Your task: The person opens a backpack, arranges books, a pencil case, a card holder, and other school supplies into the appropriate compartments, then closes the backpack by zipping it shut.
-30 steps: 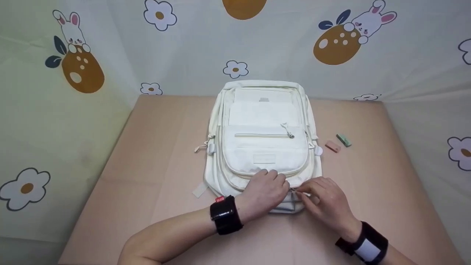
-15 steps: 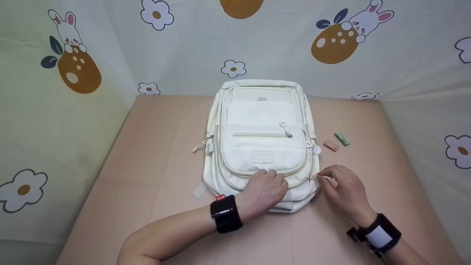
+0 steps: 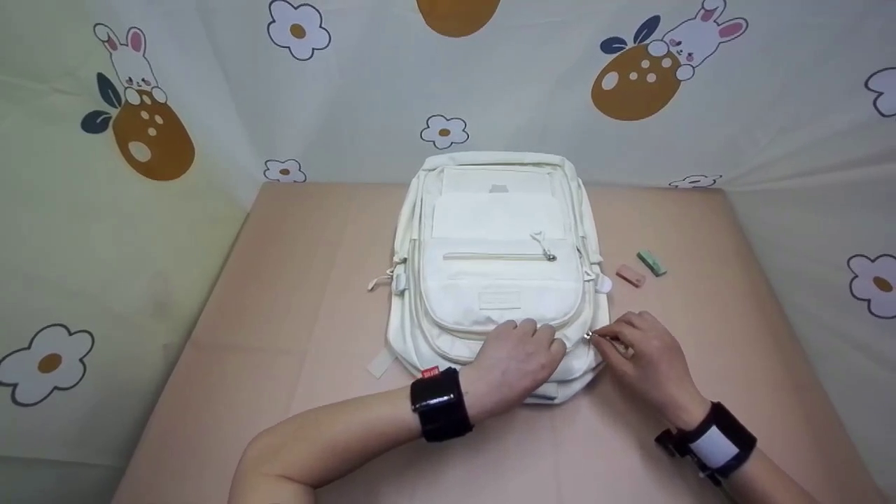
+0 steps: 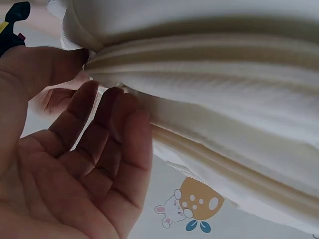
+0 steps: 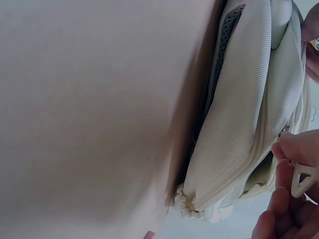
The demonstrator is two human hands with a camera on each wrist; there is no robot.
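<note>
A cream backpack [image 3: 504, 280] lies on its back on the table, front pockets facing up. My left hand [image 3: 518, 360] is at its lower front, pinching a fold of fabric beside the zipper between thumb and fingers, as the left wrist view shows. At the bag's lower right side, my right hand [image 3: 651, 360] pinches a zipper pull [image 3: 589, 336]. In the right wrist view, the pull's pale triangular loop [image 5: 302, 180] shows among the fingers, and a dark gap in the zipper [image 5: 261, 172] stands open below the slider.
Right of the bag lie a pink eraser-like block [image 3: 631, 276] and a green one [image 3: 652, 262]. A white tag [image 3: 380, 365] sticks out at the bag's lower left. Patterned cloth [image 3: 364, 91] hangs behind the table [image 3: 294, 280] and at both sides.
My right hand has moved right and up along the bag's lower corner with the zipper pull. My left hand has shifted slightly right along the bag's front.
</note>
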